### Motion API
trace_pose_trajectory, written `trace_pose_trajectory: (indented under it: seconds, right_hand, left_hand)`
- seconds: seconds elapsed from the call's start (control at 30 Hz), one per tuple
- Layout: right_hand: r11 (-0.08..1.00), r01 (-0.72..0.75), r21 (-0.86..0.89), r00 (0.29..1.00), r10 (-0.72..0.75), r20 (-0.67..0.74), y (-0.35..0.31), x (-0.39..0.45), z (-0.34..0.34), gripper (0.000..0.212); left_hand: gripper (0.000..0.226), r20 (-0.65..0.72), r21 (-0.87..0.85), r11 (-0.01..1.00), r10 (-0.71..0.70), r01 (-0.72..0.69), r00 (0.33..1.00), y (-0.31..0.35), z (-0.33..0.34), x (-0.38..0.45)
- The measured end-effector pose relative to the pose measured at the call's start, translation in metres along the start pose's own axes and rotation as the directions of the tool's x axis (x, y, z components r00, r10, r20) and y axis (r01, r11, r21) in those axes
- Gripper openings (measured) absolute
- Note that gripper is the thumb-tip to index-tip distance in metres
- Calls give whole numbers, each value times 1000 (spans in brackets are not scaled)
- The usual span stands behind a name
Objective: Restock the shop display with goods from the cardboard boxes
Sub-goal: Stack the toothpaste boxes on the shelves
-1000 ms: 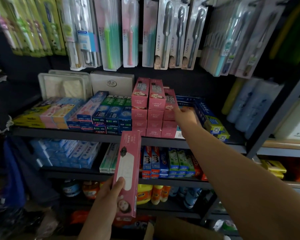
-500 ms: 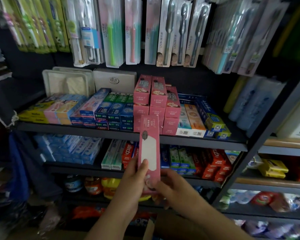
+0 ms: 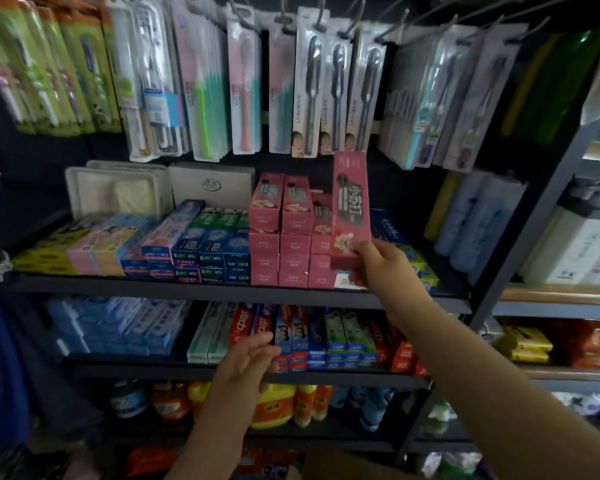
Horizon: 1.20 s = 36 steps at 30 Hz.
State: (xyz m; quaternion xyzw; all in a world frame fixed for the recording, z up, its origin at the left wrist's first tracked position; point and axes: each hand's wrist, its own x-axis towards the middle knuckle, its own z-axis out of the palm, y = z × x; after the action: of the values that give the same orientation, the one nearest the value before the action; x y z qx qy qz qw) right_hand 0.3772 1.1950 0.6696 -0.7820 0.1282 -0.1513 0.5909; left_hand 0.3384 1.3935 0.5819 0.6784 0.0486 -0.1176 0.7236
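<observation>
Right hand [image 3: 383, 261] gripping pink box [image 3: 349, 209] upright, dark shelf [image 3: 201, 289], hanging toothbrushes [image 3: 312, 88]

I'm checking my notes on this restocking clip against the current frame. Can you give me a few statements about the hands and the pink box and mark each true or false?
1. The right hand holds the pink toothpaste box by its lower end. True.
2. The left hand also grips the pink box. False: it holds nothing, fingers relaxed, in front of the lower shelf.
3. The held box stands roughly upright. True.
4. The held box already lies flat on the pink stack. False: it is held in the air just right of the stack.
5. Toothbrush packs hang above the toothpaste shelf. True.
</observation>
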Motion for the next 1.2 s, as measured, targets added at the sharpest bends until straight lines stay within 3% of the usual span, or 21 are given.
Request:
trace_pose_trajectory:
  seconds: [0.27, 0.4, 0.6, 0.77, 0.87, 0.93, 1.07, 1.2]
  right_hand:
    - [984, -159, 75, 986, 162, -44, -15, 90, 26, 32]
    - [988, -131, -82, 984, 119, -131, -15, 105, 33, 34]
    - [991, -87, -103, 991, 75, -113, -5, 112, 32, 24]
    - [995, 17, -102, 991, -31, -134, 15, 72, 23, 15]
    - [996, 61, -64, 993, -67, -98, 56, 23, 10, 17]
    - [999, 12, -29, 998, -14, -56, 99, -11, -1, 16]
    - [971, -233, -53, 971, 229, -67, 210, -71, -14, 13]
    - [873, -475, -111, 879, 465, -106, 314, -133, -21, 9]
  left_hand:
    - [16, -47, -15, 1000, -7, 7, 999, 1, -23, 3]
    - [16, -65, -1, 1000, 11, -11, 998, 0, -29, 6]
    - [16, -33, -2, 1000, 9, -10, 999, -5, -26, 7]
    - [15, 10, 73, 997, 29, -30, 1000, -18, -18, 14]
    - [12, 36, 101, 995, 11, -14, 999, -46, -14, 17]
    - [13, 44, 99, 994, -50, 45, 998, -74, -10, 19]
    - [16, 27, 126, 974, -193, 188, 981, -143, 3, 15]
    - [17, 3, 210, 916, -351, 342, 937, -222, 11, 9]
